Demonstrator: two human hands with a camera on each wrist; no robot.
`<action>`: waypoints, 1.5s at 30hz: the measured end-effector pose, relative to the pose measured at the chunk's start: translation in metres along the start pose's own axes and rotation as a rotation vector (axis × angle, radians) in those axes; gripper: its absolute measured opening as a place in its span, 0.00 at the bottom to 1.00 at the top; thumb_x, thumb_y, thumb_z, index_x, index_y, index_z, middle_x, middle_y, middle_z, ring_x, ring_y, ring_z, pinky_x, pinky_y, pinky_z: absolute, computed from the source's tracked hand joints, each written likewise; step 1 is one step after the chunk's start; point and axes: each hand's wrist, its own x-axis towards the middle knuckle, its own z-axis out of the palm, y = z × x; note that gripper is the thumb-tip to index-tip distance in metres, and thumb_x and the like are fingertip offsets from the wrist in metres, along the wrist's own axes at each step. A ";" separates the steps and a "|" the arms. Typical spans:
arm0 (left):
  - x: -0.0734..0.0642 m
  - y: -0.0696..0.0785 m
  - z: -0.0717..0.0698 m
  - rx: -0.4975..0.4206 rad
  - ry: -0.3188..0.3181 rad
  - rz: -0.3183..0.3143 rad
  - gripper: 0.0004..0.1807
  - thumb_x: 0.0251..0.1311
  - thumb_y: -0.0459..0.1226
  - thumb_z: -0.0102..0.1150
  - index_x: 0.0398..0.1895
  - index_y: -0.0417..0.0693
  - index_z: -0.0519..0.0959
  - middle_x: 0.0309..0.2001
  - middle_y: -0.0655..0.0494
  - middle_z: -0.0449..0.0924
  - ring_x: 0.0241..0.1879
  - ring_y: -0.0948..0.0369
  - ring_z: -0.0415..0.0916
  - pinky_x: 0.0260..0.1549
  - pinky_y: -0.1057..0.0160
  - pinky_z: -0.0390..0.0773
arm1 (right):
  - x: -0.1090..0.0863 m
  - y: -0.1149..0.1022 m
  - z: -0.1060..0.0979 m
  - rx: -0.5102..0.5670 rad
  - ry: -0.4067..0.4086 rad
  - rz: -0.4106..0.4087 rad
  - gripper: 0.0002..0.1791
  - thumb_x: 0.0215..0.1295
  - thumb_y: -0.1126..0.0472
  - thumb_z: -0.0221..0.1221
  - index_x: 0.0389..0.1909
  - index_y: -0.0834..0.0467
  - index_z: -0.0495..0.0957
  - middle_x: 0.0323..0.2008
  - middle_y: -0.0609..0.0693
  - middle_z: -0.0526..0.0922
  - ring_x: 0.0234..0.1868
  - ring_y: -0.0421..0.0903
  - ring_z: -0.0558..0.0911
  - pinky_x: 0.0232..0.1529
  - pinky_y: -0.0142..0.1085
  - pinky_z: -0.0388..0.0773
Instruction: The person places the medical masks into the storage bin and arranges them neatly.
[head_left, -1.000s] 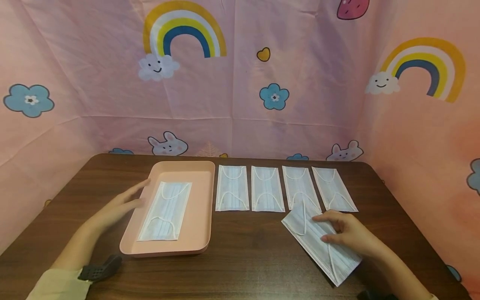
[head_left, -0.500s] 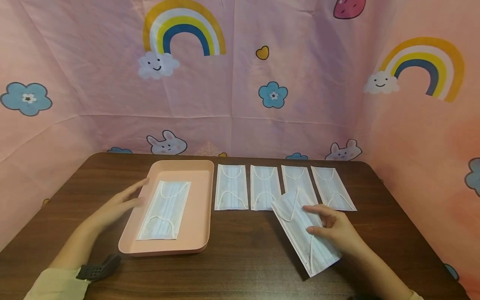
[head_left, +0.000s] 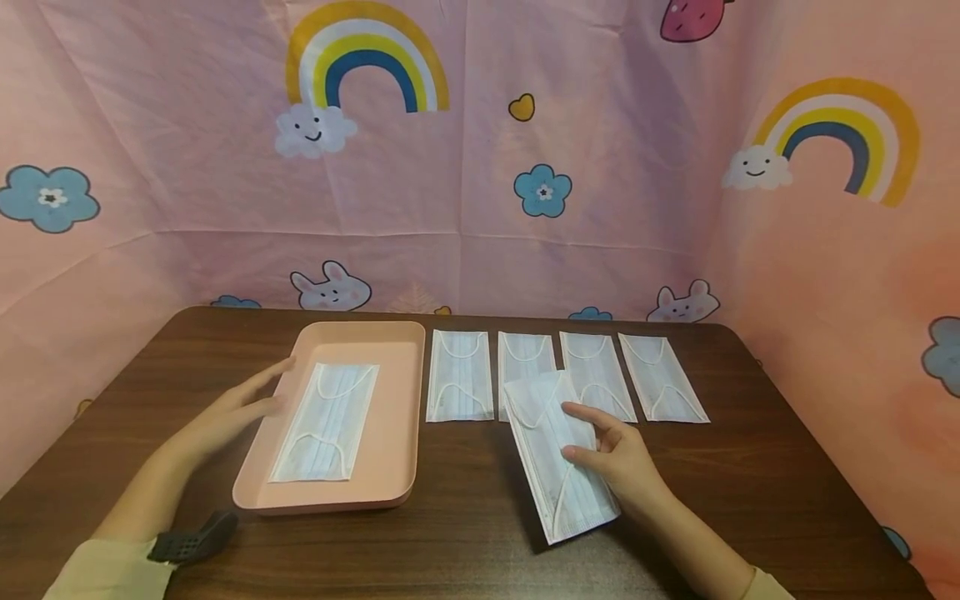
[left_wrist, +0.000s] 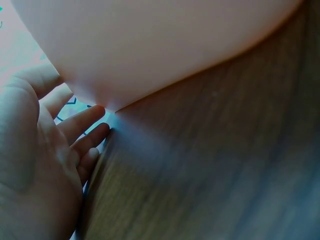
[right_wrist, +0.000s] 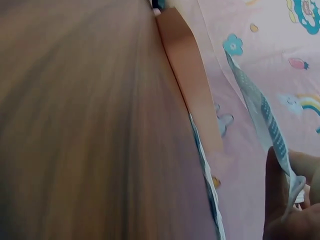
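Note:
A pink tray [head_left: 393,446] stands at the left of the table, with one pale blue face mask [head_left: 327,425] lying flat in it. My left hand [head_left: 225,421] touches the tray's left side, fingers spread and relaxed; in the left wrist view the hand [left_wrist: 47,135] is at the tray's wall [left_wrist: 150,45]. Between thumb and fingers my right hand [head_left: 626,467] pinches another face mask [head_left: 551,467], raised and tilted over the table, right of the tray. The right wrist view has this mask [right_wrist: 262,115] edge-on, apart from the tabletop.
Several more face masks lie in a row at the back: one [head_left: 460,379] beside the tray, one [head_left: 525,354] partly hidden by the held mask, others [head_left: 596,375] further right. The dark wooden table [head_left: 465,525] ends against a patterned pink cloth [head_left: 420,192].
My right hand has carried the pinched mask leftward and slightly up, from the right side toward the tray, turning it more upright in view. The left hand and tray stay in place.

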 end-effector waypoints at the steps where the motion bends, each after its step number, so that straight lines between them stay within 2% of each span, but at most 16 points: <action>1: 0.000 0.000 0.000 -0.003 -0.001 0.000 0.35 0.68 0.40 0.52 0.74 0.43 0.51 0.72 0.35 0.45 0.68 0.33 0.37 0.55 0.26 0.44 | 0.001 -0.001 0.005 0.020 0.002 0.009 0.33 0.51 0.77 0.66 0.60 0.73 0.68 0.60 0.62 0.69 0.45 0.43 0.77 0.39 0.34 0.79; 6: 0.001 0.001 -0.001 -0.008 0.000 0.003 0.35 0.68 0.40 0.53 0.74 0.43 0.52 0.72 0.35 0.46 0.69 0.33 0.37 0.55 0.26 0.43 | 0.009 -0.004 0.030 0.059 0.010 0.032 0.33 0.50 0.77 0.66 0.61 0.70 0.70 0.59 0.61 0.71 0.50 0.47 0.76 0.46 0.35 0.77; 10: 0.000 0.001 -0.001 -0.012 -0.002 0.016 0.35 0.68 0.38 0.53 0.74 0.43 0.52 0.72 0.35 0.46 0.69 0.34 0.37 0.55 0.27 0.43 | 0.016 -0.007 0.049 0.097 0.010 0.046 0.33 0.50 0.78 0.66 0.61 0.68 0.71 0.57 0.60 0.73 0.50 0.48 0.75 0.46 0.36 0.77; 19: -0.005 0.002 -0.003 -0.022 -0.003 -0.006 0.35 0.68 0.39 0.52 0.75 0.43 0.51 0.72 0.35 0.45 0.69 0.33 0.36 0.55 0.27 0.43 | 0.029 -0.011 0.090 0.188 -0.063 0.071 0.33 0.52 0.78 0.64 0.62 0.67 0.69 0.54 0.60 0.73 0.51 0.49 0.76 0.47 0.38 0.77; 28: -0.002 0.003 -0.003 -0.027 -0.011 0.004 0.35 0.68 0.39 0.52 0.75 0.44 0.52 0.72 0.35 0.45 0.68 0.33 0.37 0.55 0.26 0.44 | 0.045 -0.021 0.127 0.190 0.013 0.080 0.31 0.54 0.75 0.65 0.61 0.61 0.72 0.55 0.58 0.73 0.50 0.50 0.77 0.46 0.38 0.78; 37: -0.002 0.002 -0.005 -0.020 -0.014 -0.001 0.35 0.69 0.39 0.52 0.75 0.45 0.51 0.72 0.35 0.46 0.68 0.33 0.37 0.54 0.26 0.44 | 0.062 -0.028 0.170 0.240 0.112 0.090 0.30 0.51 0.76 0.66 0.58 0.60 0.75 0.52 0.56 0.76 0.46 0.48 0.79 0.43 0.38 0.79; 45: 0.000 0.005 -0.006 -0.014 -0.017 0.010 0.34 0.69 0.39 0.51 0.75 0.43 0.51 0.72 0.35 0.46 0.68 0.35 0.40 0.55 0.28 0.47 | 0.078 -0.035 0.200 0.260 0.160 0.115 0.30 0.50 0.76 0.67 0.55 0.53 0.78 0.54 0.50 0.74 0.49 0.47 0.78 0.45 0.38 0.78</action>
